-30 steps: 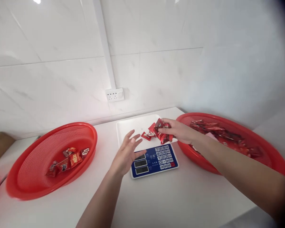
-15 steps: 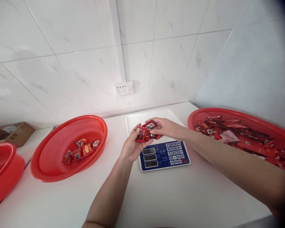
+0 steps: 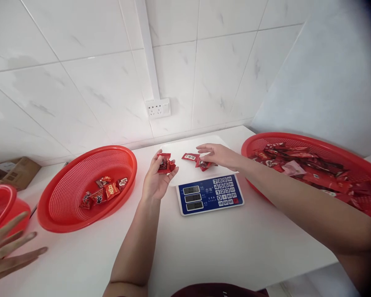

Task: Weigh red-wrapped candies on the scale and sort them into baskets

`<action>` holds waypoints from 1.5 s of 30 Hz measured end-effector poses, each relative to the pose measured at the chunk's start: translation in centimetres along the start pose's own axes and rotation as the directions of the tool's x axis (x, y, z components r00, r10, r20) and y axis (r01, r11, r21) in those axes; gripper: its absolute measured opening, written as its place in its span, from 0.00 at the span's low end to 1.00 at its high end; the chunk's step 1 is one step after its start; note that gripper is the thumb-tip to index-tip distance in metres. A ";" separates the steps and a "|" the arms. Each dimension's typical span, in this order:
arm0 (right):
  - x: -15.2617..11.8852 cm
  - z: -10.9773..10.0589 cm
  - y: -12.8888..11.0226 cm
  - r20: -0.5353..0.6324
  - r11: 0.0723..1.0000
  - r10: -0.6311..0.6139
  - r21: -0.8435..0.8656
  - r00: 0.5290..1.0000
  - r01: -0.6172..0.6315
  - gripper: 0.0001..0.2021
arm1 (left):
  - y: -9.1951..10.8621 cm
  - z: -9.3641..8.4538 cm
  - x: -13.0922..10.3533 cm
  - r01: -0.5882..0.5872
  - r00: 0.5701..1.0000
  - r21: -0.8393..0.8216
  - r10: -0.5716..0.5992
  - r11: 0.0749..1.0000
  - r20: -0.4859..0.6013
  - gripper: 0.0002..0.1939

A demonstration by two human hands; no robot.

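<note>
My left hand (image 3: 157, 175) is closed around a few small red snack packets (image 3: 166, 163), held over the left side of the scale's white pan (image 3: 181, 175). Over the pan's right side, my right hand (image 3: 216, 156) has its fingers stretched apart, just above other red snack packets (image 3: 190, 156). Part of the packet nearest the fingers is hidden by them. In front of the pan, the digital scale (image 3: 210, 196) shows its blue panel with displays and number keys.
A red basket (image 3: 86, 165) on the left holds several packets; a larger red basket (image 3: 297, 138) on the right holds many more. At the far left are another red basket (image 3: 18, 206), a cardboard box (image 3: 21, 173) and another person's spread hand (image 3: 9, 251).
My hands have moved apart, the left one leftward with some packets. Other packets now lie on the pan beneath my right hand. Another person's hand has appeared at the lower left.
</note>
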State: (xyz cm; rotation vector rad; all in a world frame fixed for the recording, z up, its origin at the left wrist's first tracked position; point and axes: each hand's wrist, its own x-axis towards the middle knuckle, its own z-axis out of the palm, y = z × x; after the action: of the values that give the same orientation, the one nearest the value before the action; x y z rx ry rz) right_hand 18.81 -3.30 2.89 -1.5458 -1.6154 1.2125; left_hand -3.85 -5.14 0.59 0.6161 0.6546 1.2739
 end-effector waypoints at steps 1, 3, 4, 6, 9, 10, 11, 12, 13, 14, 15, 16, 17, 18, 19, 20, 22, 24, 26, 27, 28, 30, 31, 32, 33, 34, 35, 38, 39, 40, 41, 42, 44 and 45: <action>-0.1 -0.2 0.0 -0.006 1.000 0.002 0.002 1.000 -0.002 0.24 | 0.2 0.0 0.0 -0.006 1.000 0.002 0.006 1.000 -0.001 0.14; -0.2 -0.5 0.0 -0.010 1.000 -0.009 0.021 1.000 0.010 0.24 | 0.3 -0.1 -0.1 -0.015 1.000 0.007 0.015 1.000 -0.005 0.14; -0.2 -0.6 0.1 -0.008 0.999 -0.024 0.029 1.000 0.025 0.25 | 0.3 0.0 -0.2 -0.020 1.000 0.010 0.020 1.000 -0.006 0.14; -0.3 -0.8 0.2 -0.008 0.997 -0.066 0.026 0.998 0.066 0.26 | 0.3 0.1 -0.3 -0.030 1.000 0.023 0.030 0.999 -0.001 0.14; -0.5 -1.2 0.4 -0.054 0.990 -0.139 -0.033 0.989 0.138 0.25 | 0.3 0.3 -0.5 -0.030 0.999 0.072 0.029 0.997 0.016 0.15; -0.8 -1.3 0.5 -0.092 0.984 -0.170 -0.065 0.981 0.164 0.23 | 0.4 0.4 -0.6 -0.028 0.999 0.089 0.026 0.996 0.022 0.15; -1.2 -1.4 0.6 -0.136 0.977 -0.202 -0.096 0.970 0.190 0.22 | 0.4 0.5 -0.7 -0.027 0.999 0.105 0.024 0.994 0.028 0.16; -1.8 -1.4 0.7 -0.184 0.969 -0.234 -0.118 0.955 0.215 0.20 | 0.5 0.5 -0.8 -0.029 0.999 0.118 0.026 0.993 0.033 0.17; -2.6 -1.4 0.9 -0.234 0.964 -0.258 -0.126 0.937 0.234 0.18 | 0.6 0.5 -0.9 -0.036 0.999 0.131 0.031 0.991 0.036 0.17; -3.5 -1.2 1.2 -0.283 0.963 -0.268 -0.122 0.921 0.242 0.16 | 0.7 0.5 -0.9 -0.046 0.998 0.145 0.041 0.988 0.038 0.18; -4.5 -1.0 1.6 -0.333 0.964 -0.264 -0.108 0.905 0.242 0.15 | 0.8 0.5 -1.0 -0.060 0.998 0.163 0.054 0.985 0.041 0.18; -5.6 -0.7 2.2 -0.381 0.968 -0.249 -0.090 0.890 0.233 0.15 | 0.9 0.5 -1.0 -0.077 0.997 0.185 0.070 0.980 0.045 0.17; -6.7 -0.2 2.9 -0.429 0.973 -0.227 -0.071 0.874 0.218 0.14 | 1.0 0.4 -1.0 -0.099 0.995 0.208 0.091 0.973 0.048 0.16; -7.9 0.3 3.8 -0.469 0.979 -0.200 -0.053 0.860 0.199 0.15 | 1.1 0.3 -1.0 -0.121 0.992 0.231 0.113 0.965 0.050 0.15; -9.0 1.0 4.8 -0.502 0.984 -0.171 -0.035 0.848 0.177 0.15 | 1.1 0.2 -1.0 -0.143 0.990 0.254 0.134 0.957 0.050 0.15; -10.0 1.7 5.9 -0.524 0.987 -0.142 -0.015 0.840 0.157 0.16 | 1.2 0.2 -1.0 -0.162 0.987 0.276 0.156 0.947 0.044 0.14; -11.8 3.4 8.2 -0.505 0.991 -0.096 0.027 0.858 0.127 0.17 | 1.2 0.2 -1.1 -0.197 0.980 0.332 0.199 0.923 0.029 0.15; -13.2 5.2 10.3 -0.409 0.992 -0.085 0.055 0.908 0.117 0.16 | 1.1 0.3 -1.2 -0.230 0.969 0.414 0.245 0.881 0.019 0.17; -14.1 7.2 11.8 -0.271 0.991 -0.108 0.048 0.956 0.125 0.13 | 0.9 0.4 -1.3 -0.258 0.956 0.513 0.292 0.819 0.016 0.19; -14.4 8.1 12.3 -0.206 0.990 -0.128 0.032 0.970 0.137 0.12 | 0.7 0.5 -1.4 -0.267 0.951 0.561 0.309 0.784 0.021 0.19; -14.6 8.9 12.7 -0.149 0.987 -0.154 0.011 0.977 0.158 0.11 | 0.5 0.6 -1.4 -0.270 0.948 0.606 0.316 0.748 0.033 0.19; -14.7 10.3 13.1 -0.048 0.973 -0.228 -0.037 0.973 0.226 0.10 | -0.1 0.6 -1.2 -0.273 0.950 0.685 0.303 0.675 0.080 0.18; -14.6 10.7 13.2 -0.008 0.963 -0.263 -0.058 0.965 0.262 0.10 | -0.5 0.6 -1.1 -0.277 0.951 0.720 0.289 0.636 0.110 0.17; -14.5 11.0 13.3 0.021 0.954 -0.288 -0.074 0.957 0.289 0.11 | -1.0 0.6 -0.9 -0.281 0.952 0.754 0.273 0.594 0.140 0.15; -14.4 11.2 13.3 0.039 0.950 -0.300 -0.084 0.953 0.302 0.11 | -1.5 0.6 -0.6 -0.286 0.952 0.786 0.257 0.547 0.167 0.14; -14.2 11.2 13.4 0.046 0.950 -0.297 -0.086 0.954 0.300 0.11 | -2.0 0.7 -0.3 -0.295 0.950 0.818 0.244 0.494 0.195 0.13; -14.1 11.1 13.4 0.045 0.956 -0.281 -0.079 0.959 0.284 0.11 | -2.5 0.8 0.0 -0.308 0.946 0.848 0.232 0.431 0.226 0.12; -13.9 10.8 13.4 0.037 0.970 -0.239 -0.045 0.970 0.240 0.10 | -3.5 1.4 1.2 -0.353 0.930 0.908 0.196 0.226 0.312 0.11; -13.8 10.7 13.4 0.042 0.970 -0.237 -0.040 0.971 0.239 0.10 | -3.7 1.7 1.5 -0.357 0.926 0.918 0.193 0.174 0.323 0.13; -13.8 10.6 13.3 0.048 0.969 -0.241 -0.039 0.969 0.243 0.10 | -3.7 1.9 1.9 -0.351 0.926 0.926 0.196 0.137 0.322 0.14; -13.8 10.6 13.3 0.054 0.968 -0.247 -0.039 0.967 0.250 0.10 | -3.7 2.1 2.2 -0.339 0.928 0.934 0.204 0.114 0.312 0.16; -13.8 10.6 13.3 0.057 0.966 -0.255 -0.040 0.965 0.257 0.11 | -3.6 2.3 2.4 -0.327 0.929 0.940 0.217 0.101 0.300 0.17; -13.8 10.6 13.3 0.059 0.963 -0.264 -0.038 0.963 0.266 0.11 | -3.3 2.4 2.7 -0.323 0.924 0.943 0.241 0.082 0.296 0.17; -13.8 10.7 13.4 0.060 0.963 -0.266 -0.034 0.962 0.268 0.11 | -3.1 2.4 2.8 -0.328 0.921 0.942 0.247 0.068 0.303 0.17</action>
State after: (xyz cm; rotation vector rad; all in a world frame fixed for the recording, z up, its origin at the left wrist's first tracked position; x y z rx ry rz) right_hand 17.30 -20.18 -11.09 -1.2767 -1.8278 1.0877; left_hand 0.42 -3.12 -0.36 2.0417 1.4117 0.9821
